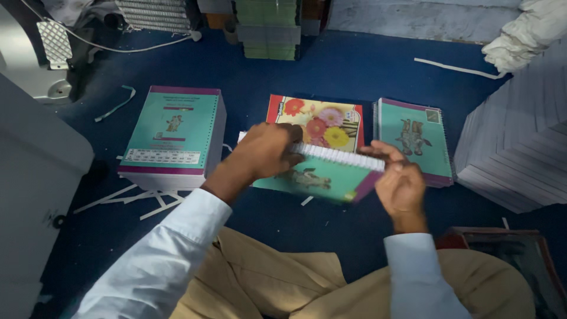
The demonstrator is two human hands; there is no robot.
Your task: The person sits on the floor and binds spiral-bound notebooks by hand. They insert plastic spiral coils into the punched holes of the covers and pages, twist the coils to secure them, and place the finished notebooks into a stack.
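Head view, left hand (266,152) and right hand (400,183) gripping a teal notebook (322,177) by its white spiral edge, flowered glossy cover (322,121) just beyond, thick book stack (174,136) left.

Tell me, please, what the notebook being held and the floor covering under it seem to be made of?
The spiral notebook looks like paper with a glossy printed card cover, which catches light; its white coil binding could be plastic or coated wire. The blue floor covering appears matte and fibrous, probably carpet or felt.
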